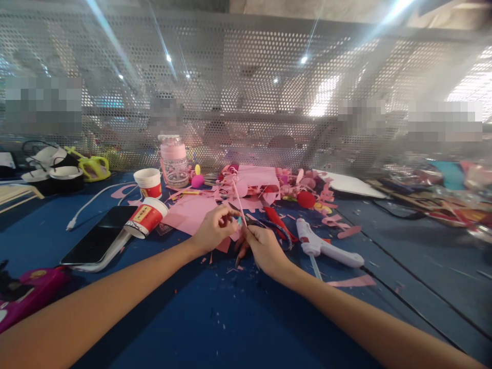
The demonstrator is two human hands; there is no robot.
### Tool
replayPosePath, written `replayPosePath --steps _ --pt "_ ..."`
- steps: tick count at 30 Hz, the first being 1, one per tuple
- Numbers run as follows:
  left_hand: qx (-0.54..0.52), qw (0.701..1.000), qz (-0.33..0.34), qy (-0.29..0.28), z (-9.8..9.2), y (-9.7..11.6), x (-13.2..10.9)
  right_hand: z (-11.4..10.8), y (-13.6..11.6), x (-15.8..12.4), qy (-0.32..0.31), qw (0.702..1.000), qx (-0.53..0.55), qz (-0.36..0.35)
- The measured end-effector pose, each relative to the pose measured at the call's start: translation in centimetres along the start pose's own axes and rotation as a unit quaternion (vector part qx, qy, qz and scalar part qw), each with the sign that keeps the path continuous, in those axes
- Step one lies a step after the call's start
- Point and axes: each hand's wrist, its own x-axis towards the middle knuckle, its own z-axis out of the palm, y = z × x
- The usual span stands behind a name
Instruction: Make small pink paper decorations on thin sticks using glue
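Observation:
My left hand (213,228) is closed in a pinch on the lower end of a thin pink stick (237,199) that leans up and away over the table. My right hand (263,248) is curled shut just right of it, its fingertips meeting the left hand's at the stick's base; what it holds is hidden. Sheets and scraps of pink paper (194,211) lie under and behind both hands. A pair of dark-handled scissors (274,225) rests beside my right hand.
A white glue gun (322,245) lies to the right. A tipped paper cup (146,217), an upright paper cup (149,183), a black phone (100,234) and a pink-lidded jar (173,160) are to the left. A perforated metal screen (246,82) stands behind the blue table (215,318).

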Motion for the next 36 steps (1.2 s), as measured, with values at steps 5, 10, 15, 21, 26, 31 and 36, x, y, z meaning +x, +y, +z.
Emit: replayPosePath --steps 5,10,15,21,26,31,36 --pt "0.013 1.000 0.004 -0.001 -0.02 0.46 -0.20 0.00 0.13 0.05 0.002 1.000 -0.025 -0.006" --pt "0.012 1.000 0.004 0.013 0.07 0.36 -0.19 0.05 0.41 0.10 0.003 0.999 -0.037 -0.011" --pt "0.015 1.000 0.009 0.018 0.12 0.45 -0.31 0.06 0.60 0.10 0.016 0.994 -0.107 -0.020" --pt "0.003 1.000 0.013 0.011 0.12 0.61 -0.43 0.08 0.16 -0.15 0.029 0.988 -0.147 -0.019" --pt "-0.011 1.000 0.012 0.012 0.07 0.49 -0.43 0.07 0.15 -0.16 0.022 0.990 -0.138 -0.019" --pt "-0.011 1.000 0.018 0.009 0.18 0.37 -0.45 0.09 0.27 -0.09 0.020 0.989 -0.144 -0.017" --pt "0.002 0.999 0.035 0.017 0.44 -0.06 -0.41 0.08 0.09 -0.18 0.020 0.984 -0.174 -0.017"
